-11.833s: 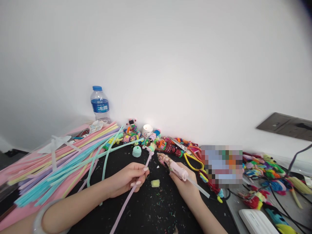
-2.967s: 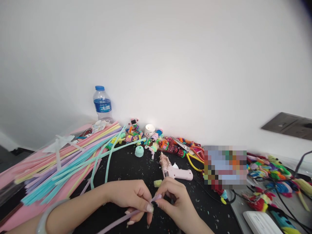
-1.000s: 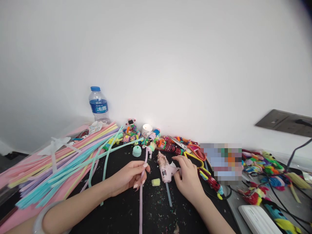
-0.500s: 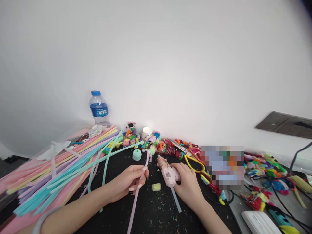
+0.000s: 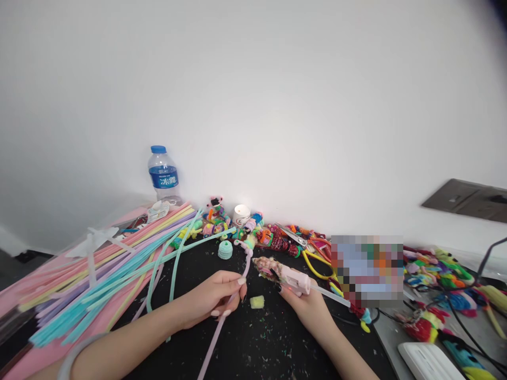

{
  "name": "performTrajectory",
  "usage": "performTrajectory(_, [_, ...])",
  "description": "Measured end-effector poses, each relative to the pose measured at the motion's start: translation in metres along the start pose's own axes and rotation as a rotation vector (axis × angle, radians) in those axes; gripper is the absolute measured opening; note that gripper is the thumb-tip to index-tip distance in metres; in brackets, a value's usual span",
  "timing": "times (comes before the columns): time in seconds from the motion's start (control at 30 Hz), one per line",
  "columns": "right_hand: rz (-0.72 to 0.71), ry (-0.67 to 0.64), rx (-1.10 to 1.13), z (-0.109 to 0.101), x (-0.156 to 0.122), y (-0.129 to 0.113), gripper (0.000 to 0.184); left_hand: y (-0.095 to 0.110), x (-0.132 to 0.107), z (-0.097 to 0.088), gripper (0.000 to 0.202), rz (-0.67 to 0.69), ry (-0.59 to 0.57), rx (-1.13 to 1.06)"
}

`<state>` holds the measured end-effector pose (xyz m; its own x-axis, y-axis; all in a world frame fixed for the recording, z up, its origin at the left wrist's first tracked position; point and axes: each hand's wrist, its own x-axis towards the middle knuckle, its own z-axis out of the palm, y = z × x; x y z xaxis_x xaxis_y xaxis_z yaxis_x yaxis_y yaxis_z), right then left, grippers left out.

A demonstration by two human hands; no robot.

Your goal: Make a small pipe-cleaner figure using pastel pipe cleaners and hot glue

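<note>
Between thumb and fingers, my left hand (image 5: 222, 298) pinches a pale pink pipe cleaner (image 5: 212, 345), whose upper end is bent and curled. My right hand (image 5: 303, 306) is wrapped round the grip of a pink glue gun (image 5: 295, 279). Its crusted nozzle points left toward the curled end, apart from it, and a clear glue stick (image 5: 332, 296) sticks out of its back. A small yellow fuzzy piece (image 5: 257, 302) lies on the black table surface between my hands. Just beyond my left hand stands a mint-green coil (image 5: 225, 250).
At left lies a big bundle of pastel pipe cleaners (image 5: 119, 264), with a water bottle (image 5: 164, 177) behind. Along the wall are a paper cup (image 5: 241, 215), several colourful figures (image 5: 277, 240) and yellow-handled scissors (image 5: 317, 264). A white box (image 5: 430, 361) and black cables (image 5: 459, 327) are at right.
My right hand has lifted and turned the glue gun, so its nozzle now points left and the glue stick points right. My left hand keeps its pinch; the pipe cleaner has tilted slightly.
</note>
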<state>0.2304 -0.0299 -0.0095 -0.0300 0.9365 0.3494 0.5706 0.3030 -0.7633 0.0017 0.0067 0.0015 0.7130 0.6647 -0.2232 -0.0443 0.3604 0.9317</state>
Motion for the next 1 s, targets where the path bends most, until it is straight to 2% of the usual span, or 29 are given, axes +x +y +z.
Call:
performTrajectory(0.3, [0.030,-0.067,0.036,0.0002,0.0010,-0.0037,0.010,-0.0020,0.0013,-0.0006,0.032,-0.014,-0.011,0.022])
performTrajectory(1.0, [0.042,-0.061,0.035,0.0011,0.0010,-0.0028,0.013,-0.0005,0.0004,-0.0005,0.030,-0.011,-0.006,0.034])
